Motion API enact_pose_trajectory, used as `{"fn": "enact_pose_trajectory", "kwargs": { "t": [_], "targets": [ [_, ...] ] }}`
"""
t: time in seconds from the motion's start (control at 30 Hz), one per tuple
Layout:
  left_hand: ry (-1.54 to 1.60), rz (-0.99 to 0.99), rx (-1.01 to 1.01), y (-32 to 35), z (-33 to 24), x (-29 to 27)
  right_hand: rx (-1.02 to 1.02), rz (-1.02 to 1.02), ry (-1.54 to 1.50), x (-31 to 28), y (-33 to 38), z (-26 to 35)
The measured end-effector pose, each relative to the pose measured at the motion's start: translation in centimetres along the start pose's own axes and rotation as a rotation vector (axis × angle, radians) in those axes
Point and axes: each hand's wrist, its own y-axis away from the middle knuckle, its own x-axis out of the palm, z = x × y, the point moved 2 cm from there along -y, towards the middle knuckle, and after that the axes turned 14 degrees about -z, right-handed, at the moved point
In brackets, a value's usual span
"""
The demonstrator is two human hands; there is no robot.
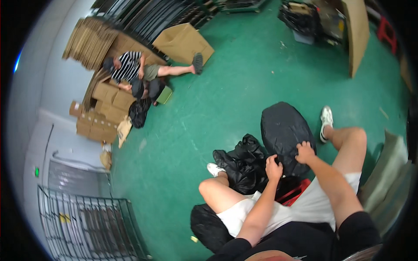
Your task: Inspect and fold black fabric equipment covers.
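A full, rounded black plastic bag (pixel 285 124) sits on the floor between my legs. My left hand (pixel 274 168) is at its near left edge, fingers curled on the dark plastic. Over the near right side of the same bag, my right hand (pixel 305 152) bends its fingers onto the plastic and grips it. A crumpled black bag (pixel 244 167) lies just left of my left hand. Under my hands, between my thighs, part of a red plastic object (pixel 298 192) shows; most of it is hidden.
Another black bag (pixel 211 226) lies by my left thigh. A person (pixel 130 69) sits among stacked cartons (pixel 106 104) at the far left, near a large cardboard box (pixel 185 41). A green wire cage (pixel 91 222) stands lower left. Greenish-grey sacks (pixel 385 174) are at my right.
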Motion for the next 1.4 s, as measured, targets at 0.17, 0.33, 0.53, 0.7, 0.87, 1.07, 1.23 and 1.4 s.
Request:
{"fn": "enact_pose_trajectory", "kwargs": {
  "t": [0.17,0.33,0.53,0.7,0.87,1.07,1.23,1.4],
  "targets": [
    [-0.049,0.040,-0.001,-0.7,-2.5,0.0,-0.038,0.117,-0.019,-2.6,-0.4,-1.4],
    [-0.033,0.002,0.037,-1.1,-2.7,-0.3,-0.133,0.158,0.146,-3.4,-0.5,-0.3],
    [0.043,-0.058,-0.034,-1.2,-1.4,-1.8,-0.252,0.150,0.182,-1.7,-0.7,1.1],
    [0.063,-0.147,0.013,-1.5,0.8,-3.6,-0.304,0.134,0.090,0.2,-1.8,3.1],
    [0.092,-0.043,-0.079,-0.6,0.2,-3.9,-0.210,0.207,0.134,-0.2,-0.9,3.3],
    [0.229,-0.059,-0.056,-0.7,-0.6,0.5,-0.257,0.165,0.317,-1.3,-1.5,0.1],
    [0.701,-0.144,-0.713,-1.3,7.4,2.2,-0.253,0.178,0.241,-2.4,-1.2,2.1],
    [-0.075,-0.171,-0.697,-1.3,10.4,-0.3,-0.241,0.203,0.217,-2.0,-0.8,2.1]
  ]
}}
